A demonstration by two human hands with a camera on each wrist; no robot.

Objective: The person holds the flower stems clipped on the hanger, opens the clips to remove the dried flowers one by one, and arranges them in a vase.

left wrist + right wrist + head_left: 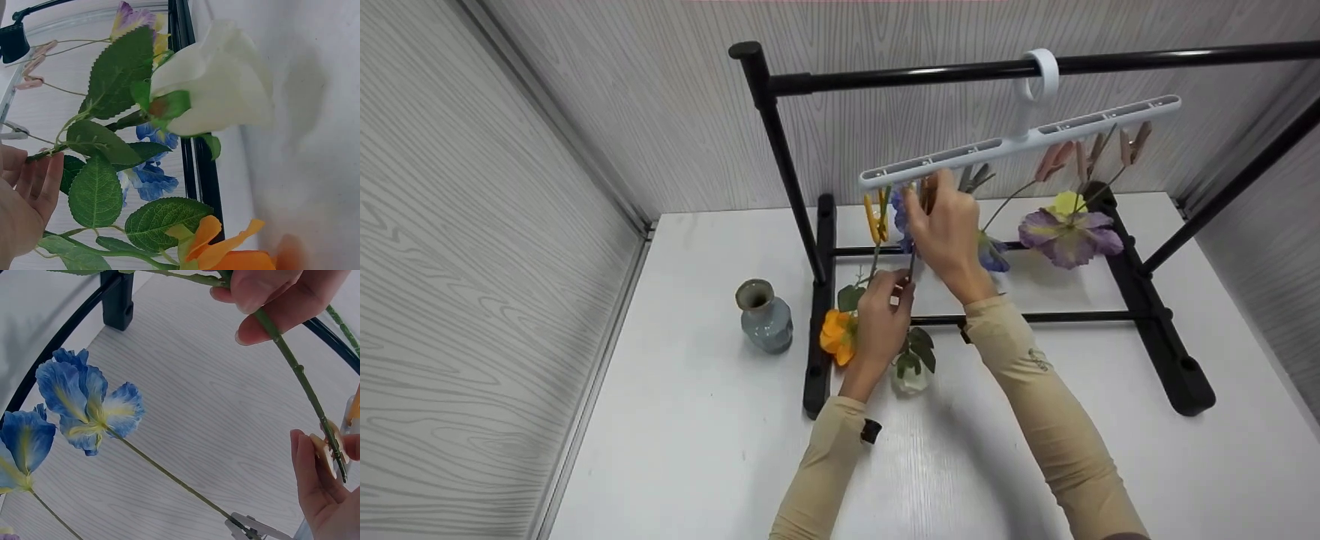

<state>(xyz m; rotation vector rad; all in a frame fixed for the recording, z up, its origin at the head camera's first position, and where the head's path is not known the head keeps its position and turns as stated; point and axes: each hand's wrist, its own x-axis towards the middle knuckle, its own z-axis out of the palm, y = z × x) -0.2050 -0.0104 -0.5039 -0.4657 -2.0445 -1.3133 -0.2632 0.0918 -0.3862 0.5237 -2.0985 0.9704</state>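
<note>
My left hand point(879, 326) pinches the green stem point(301, 377) of a white artificial rose point(225, 84), whose bloom hangs head down below the fingers. Higher up, my right hand point(951, 232) grips a tan clothespin point(320, 453) under the white clip hanger point(1020, 142). The stem's cut end lies at this clothespin's jaws. To the left, an orange flower point(838, 336) hangs from a yellow clothespin point(873, 217). A blue iris point(90, 399) hangs from a grey clothespin point(253, 529), and a purple and yellow flower point(1069, 236) hangs further right.
A black rack point(900, 77) carries the hanger by its ring hook point(1044, 75), and its feet stand on the white table point(690, 450). Left of the rack is a small blue-grey vase point(767, 322). Pink clothespins point(1054, 160) hang along the hanger's right half. Grained panels enclose the table.
</note>
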